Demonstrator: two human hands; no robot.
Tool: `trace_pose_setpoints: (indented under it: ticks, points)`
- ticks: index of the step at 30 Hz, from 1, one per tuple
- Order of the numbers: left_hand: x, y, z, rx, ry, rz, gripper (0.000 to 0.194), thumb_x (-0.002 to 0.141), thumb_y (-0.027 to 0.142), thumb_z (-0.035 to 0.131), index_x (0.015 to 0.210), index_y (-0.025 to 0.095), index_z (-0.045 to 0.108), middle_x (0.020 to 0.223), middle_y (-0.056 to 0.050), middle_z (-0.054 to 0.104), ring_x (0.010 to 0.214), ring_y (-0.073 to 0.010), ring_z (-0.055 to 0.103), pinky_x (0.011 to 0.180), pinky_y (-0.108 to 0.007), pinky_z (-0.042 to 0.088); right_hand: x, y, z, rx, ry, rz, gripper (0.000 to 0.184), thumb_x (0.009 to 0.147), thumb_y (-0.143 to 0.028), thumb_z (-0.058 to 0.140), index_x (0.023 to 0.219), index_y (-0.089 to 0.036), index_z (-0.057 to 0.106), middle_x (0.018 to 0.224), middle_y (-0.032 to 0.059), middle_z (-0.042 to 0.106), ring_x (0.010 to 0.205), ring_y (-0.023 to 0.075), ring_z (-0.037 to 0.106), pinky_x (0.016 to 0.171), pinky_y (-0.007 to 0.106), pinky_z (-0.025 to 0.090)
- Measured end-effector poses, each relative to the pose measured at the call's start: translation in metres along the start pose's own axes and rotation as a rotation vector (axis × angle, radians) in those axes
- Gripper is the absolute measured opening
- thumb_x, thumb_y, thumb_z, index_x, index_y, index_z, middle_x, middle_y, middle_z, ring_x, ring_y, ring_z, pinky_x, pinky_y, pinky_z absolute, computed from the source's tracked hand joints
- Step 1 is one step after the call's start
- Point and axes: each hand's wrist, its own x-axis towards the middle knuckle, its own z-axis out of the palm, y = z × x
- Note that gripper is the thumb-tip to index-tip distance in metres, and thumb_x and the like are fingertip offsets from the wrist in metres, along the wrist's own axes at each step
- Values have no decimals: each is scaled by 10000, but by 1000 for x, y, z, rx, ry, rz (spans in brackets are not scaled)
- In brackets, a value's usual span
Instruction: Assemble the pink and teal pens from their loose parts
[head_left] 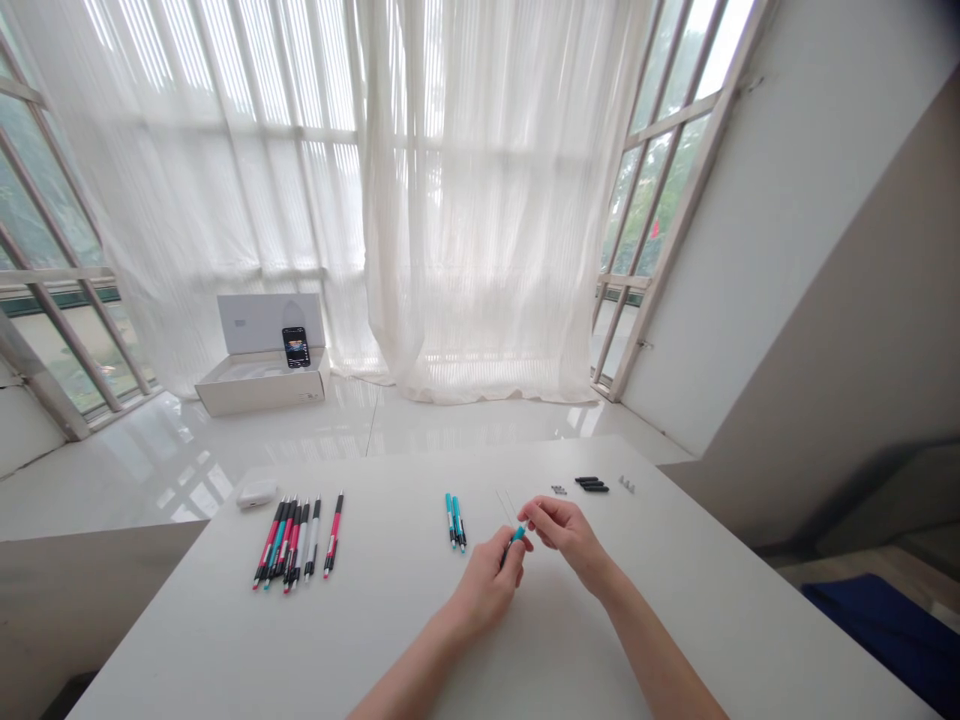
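Observation:
My left hand [487,575] is closed around a teal pen barrel [518,534], which points up and to the right. Close beside it, my right hand [566,535] pinches a small, thin white piece [523,524] at the barrel's open end; its kind is too small to tell. Just beyond my fingers lie thin pen refills [504,505]. Two teal pen barrels [455,522] with dark ends rest left of my hands. Past my right hand are small grey pen parts [559,490], black rubber grips [592,484] and silvery tips [626,485].
Several pink, teal, white and black pens [289,545] lie at the left of the white table [360,650], with one pink pen [334,535] apart. A white case [256,493] sits behind them. On the sill, an open box [259,390] holds up a phone [296,347].

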Motion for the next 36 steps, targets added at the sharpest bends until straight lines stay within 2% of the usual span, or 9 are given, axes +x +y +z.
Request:
trace_pose_setpoints:
  ticks: [4, 7, 14, 18, 26, 31, 36]
  points:
    - [0, 0, 1, -11, 14, -3, 364, 936, 471, 320, 901, 166, 514, 590, 53, 423, 545, -99, 354, 548, -224, 297, -1, -2, 3, 22, -91, -4, 381, 812, -511, 578, 678, -159, 635, 507, -33, 477, 471, 78, 346, 474, 232, 266]
    - [0, 1, 1, -13, 22, -4, 358, 937, 468, 324, 902, 165, 512, 590, 53, 422, 546, -99, 356, 552, -225, 299, -1, -2, 4, 25, -100, 4, 379, 815, -507, 580, 688, -156, 643, 520, -29, 497, 477, 75, 346, 480, 233, 272]
    - [-1, 4, 0, -20, 31, -19, 348, 933, 462, 332, 896, 168, 517, 585, 60, 415, 528, -93, 334, 564, -226, 299, 1, 0, 3, 105, 30, 19, 342, 745, -503, 661, 774, -162, 672, 613, -5, 566, 460, 66, 349, 448, 238, 244]
    - [0, 2, 0, -17, 24, -16, 353, 933, 464, 332, 917, 167, 522, 586, 59, 421, 532, -94, 340, 570, -227, 301, 0, -1, 2, 141, 37, 25, 338, 749, -504, 653, 765, -167, 667, 654, 13, 612, 448, 60, 321, 436, 240, 220]
    - [-1, 0, -1, -47, 2, -24, 396, 937, 494, 305, 927, 166, 527, 590, 50, 445, 535, -95, 359, 569, -228, 313, -1, -5, 3, 71, 25, 14, 365, 735, -535, 652, 732, -170, 650, 610, 3, 597, 455, 73, 347, 442, 241, 261]
    - [-1, 0, -2, -111, -24, -42, 392, 930, 516, 311, 933, 175, 504, 596, 50, 471, 501, -83, 350, 533, -219, 295, -2, -9, 5, 52, -50, 0, 369, 746, -527, 652, 655, -176, 588, 539, -17, 560, 492, 99, 428, 496, 255, 329]
    - [0, 0, -1, -204, -54, -63, 417, 908, 565, 327, 955, 180, 482, 594, 57, 480, 446, -64, 313, 484, -208, 255, -3, -11, 6, 4, -92, -7, 371, 773, -509, 631, 623, -180, 547, 532, -28, 535, 512, 101, 432, 528, 253, 349]
